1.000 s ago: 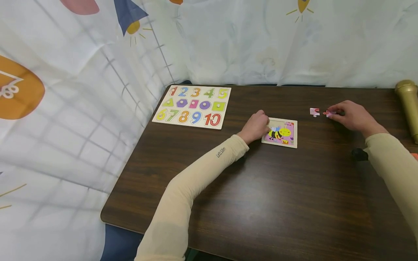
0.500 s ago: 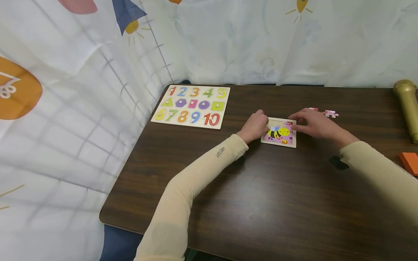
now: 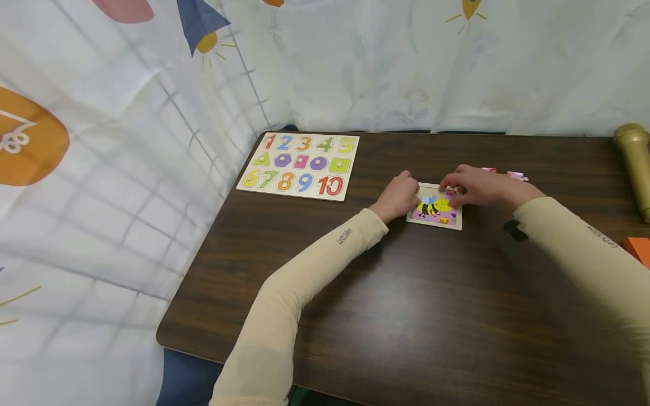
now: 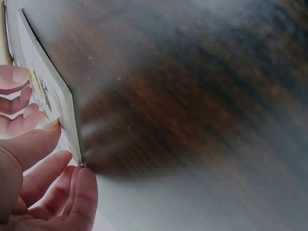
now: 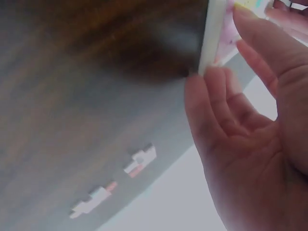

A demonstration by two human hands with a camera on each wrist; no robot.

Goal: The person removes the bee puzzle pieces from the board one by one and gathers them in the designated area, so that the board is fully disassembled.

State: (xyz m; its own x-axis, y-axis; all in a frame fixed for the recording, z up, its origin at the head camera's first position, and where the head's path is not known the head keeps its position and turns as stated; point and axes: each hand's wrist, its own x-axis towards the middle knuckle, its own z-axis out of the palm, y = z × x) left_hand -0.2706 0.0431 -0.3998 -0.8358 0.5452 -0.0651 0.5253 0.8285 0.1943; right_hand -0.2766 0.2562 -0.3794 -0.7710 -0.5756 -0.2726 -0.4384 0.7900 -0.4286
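Note:
A small framed bee jigsaw puzzle lies on the dark table, its upper left showing bare beige backing. My left hand holds the left edge of its frame; the left wrist view has the thumb on the face and other fingers along the edge. Over the puzzle's upper right corner is my right hand, thumb touching the bee's yellow head and bent fingertips at the frame's edge. No piece shows lifted in it. Two loose pink jigsaw pieces lie behind the right hand, partly hidden in the head view.
A wooden number and shape board lies at the back left of the table. At the right edge are a gold cylinder and an orange block. A white patterned curtain hangs behind and to the left.
My right hand has let go of a pink jigsaw piece beside the other loose one and moved left onto the bee puzzle's upper right corner. The left hand has stayed put.

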